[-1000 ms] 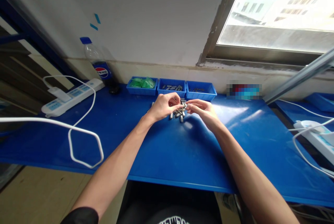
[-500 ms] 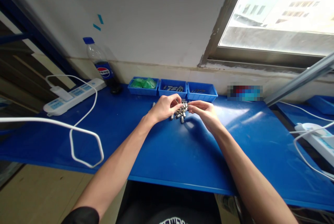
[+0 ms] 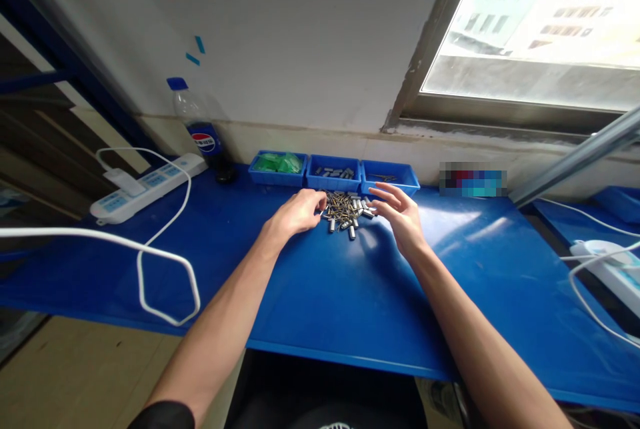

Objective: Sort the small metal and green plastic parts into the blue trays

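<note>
A mixed pile of brass-coloured screws (image 3: 342,208) and small silver-grey metal pieces (image 3: 353,232) lies on the blue table (image 3: 320,296). My left hand (image 3: 299,211) is at the pile's left edge, its fingers curled together; what they hold, if anything, is too small to name. Over the pile's right side is my right hand (image 3: 400,214), fingers spread and nothing visible in them. Behind the pile are three blue bins: the left bin (image 3: 277,178) contains green plastic, the middle bin (image 3: 333,182) grey metal pieces, the right bin (image 3: 395,182) a few thin screw-like parts.
A cola bottle (image 3: 204,139) stands by the wall at the back left. Beside it lies a white power strip (image 3: 150,188), with a white cable (image 3: 165,236) looping over the table. On the right are a metal bar (image 3: 565,162) and another power strip (image 3: 607,269).
My hands have moved apart: the left moved left, and the right moved slightly right and spread its fingers. More of the pile shows between them. The view has shifted slightly.
</note>
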Motion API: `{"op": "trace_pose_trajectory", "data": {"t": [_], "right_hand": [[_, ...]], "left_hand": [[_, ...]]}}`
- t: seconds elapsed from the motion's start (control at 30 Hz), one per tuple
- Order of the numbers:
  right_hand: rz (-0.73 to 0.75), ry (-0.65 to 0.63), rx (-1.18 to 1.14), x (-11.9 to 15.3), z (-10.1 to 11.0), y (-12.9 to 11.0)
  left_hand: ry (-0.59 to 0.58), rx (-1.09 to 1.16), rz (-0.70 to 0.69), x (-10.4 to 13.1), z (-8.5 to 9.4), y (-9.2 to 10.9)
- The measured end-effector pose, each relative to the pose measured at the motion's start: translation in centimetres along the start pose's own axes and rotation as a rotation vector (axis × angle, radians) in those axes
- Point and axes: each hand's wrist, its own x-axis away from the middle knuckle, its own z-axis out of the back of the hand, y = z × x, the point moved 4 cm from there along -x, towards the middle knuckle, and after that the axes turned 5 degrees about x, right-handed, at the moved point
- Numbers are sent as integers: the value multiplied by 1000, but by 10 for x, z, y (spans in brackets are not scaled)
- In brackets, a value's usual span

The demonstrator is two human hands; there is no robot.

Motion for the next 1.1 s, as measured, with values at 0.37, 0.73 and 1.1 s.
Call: {"op": "trace_pose_trajectory", "data": {"t": [0.37, 0.73, 1.1], "right_hand": [[-13, -31, -14, -1, 1, 4], [-31, -67, -27, 0, 0, 7], [-66, -113, 22, 3, -5, 0]], "left_hand": [[39, 5, 16, 2, 4, 6], [123, -22, 123, 3, 9, 15], [330, 559, -71, -2, 22, 23]]}}
